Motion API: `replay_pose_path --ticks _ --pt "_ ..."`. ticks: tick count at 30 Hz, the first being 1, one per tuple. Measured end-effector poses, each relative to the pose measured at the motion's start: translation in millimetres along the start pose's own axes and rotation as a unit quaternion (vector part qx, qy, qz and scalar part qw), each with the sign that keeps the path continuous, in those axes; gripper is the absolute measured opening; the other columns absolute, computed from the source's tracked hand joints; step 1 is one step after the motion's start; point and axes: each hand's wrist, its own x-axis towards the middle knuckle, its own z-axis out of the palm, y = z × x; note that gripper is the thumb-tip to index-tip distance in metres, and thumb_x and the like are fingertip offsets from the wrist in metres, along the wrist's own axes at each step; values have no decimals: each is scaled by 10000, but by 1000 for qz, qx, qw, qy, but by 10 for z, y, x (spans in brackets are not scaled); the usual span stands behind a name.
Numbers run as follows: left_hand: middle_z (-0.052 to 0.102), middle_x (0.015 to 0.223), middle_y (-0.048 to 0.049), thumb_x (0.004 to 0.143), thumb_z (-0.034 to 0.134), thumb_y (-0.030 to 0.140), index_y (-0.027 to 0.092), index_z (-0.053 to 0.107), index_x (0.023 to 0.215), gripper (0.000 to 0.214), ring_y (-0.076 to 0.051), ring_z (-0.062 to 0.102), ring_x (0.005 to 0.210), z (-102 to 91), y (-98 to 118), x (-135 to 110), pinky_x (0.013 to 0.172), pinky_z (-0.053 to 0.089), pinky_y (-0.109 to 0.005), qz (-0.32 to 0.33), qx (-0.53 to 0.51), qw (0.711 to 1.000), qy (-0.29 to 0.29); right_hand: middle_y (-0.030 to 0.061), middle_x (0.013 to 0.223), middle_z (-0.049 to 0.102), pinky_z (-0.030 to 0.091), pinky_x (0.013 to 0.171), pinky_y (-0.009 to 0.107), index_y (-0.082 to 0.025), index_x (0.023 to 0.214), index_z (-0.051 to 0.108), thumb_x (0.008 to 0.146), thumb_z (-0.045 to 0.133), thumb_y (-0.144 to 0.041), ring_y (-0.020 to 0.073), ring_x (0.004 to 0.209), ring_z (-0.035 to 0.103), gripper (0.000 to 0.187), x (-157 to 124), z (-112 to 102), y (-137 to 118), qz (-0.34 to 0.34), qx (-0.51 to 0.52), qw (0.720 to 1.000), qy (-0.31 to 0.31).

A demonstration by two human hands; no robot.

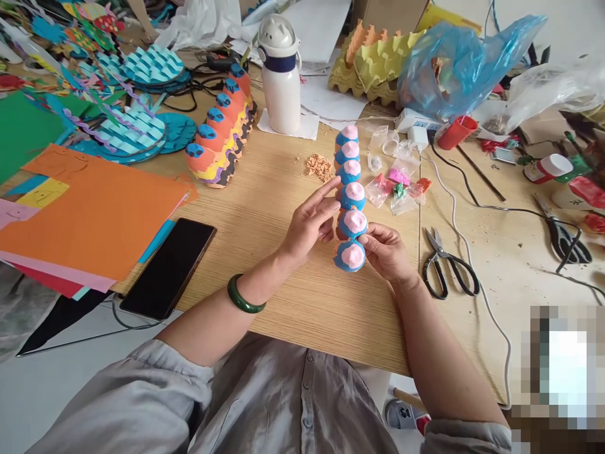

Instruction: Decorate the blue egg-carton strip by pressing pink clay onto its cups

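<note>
A strip of egg-carton cups [353,192], blue on top with a pink clay-like peak on each cup, stands out from the table in front of me. Orange shows along its left side. My right hand [388,251] pinches its near end between thumb and fingers. At its left side is my left hand [309,224], index finger stretched toward the middle cups and the other fingers loosely bent. Those fingertips touch or nearly touch the strip. A green bangle [244,295] circles my left wrist.
Black-handled scissors [447,265] lie right of my right hand. Small bags of coloured clay [399,183] and orange crumbs [319,168] lie beyond. A painted orange carton strip [222,129], white bottle [280,82], phone [169,268], orange paper [104,208] and white cable [454,214] surround the work area.
</note>
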Motion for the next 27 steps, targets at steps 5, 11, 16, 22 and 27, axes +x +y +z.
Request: replay_pose_path --ticks 5,11,16,22,27 --pt "736 1084 -34 831 761 355 251 578 1441 644 -25 427 472 -28 2 29 439 367 -219 -25 50 998 1 -41 682 697 494 615 267 -245 711 759 624 946 -463 105 591 587 300 8 -11 -55 -38 -8 999 30" --pt "705 835 -22 823 732 449 141 743 1002 357 -23 366 438 -35 72 22 391 264 -214 -111 95 987 -62 -19 788 740 563 746 351 -271 752 754 671 912 -468 168 723 665 265 23 -88 -31 -118 -71 988 76" --pt "524 588 39 748 807 436 136 739 881 335 -40 374 473 0 50 -4 420 237 -200 -160 16 981 -104 -5 859 743 568 808 358 -274 808 772 741 868 -446 181 820 669 208 34 -122 -8 -164 -136 974 79" --pt "633 736 15 674 875 358 144 700 887 349 -35 432 531 26 -27 -7 440 244 -196 -137 -23 987 -76 0 896 750 571 783 327 -271 915 765 763 843 -499 171 816 674 285 31 -104 2 -92 -103 989 54" --pt "651 810 18 746 836 359 171 705 936 298 -44 478 592 -18 -65 -10 474 281 -187 -108 7 990 -91 5 961 772 582 780 313 -280 1014 768 728 881 -430 163 826 694 342 43 -80 -5 0 2 1000 8"
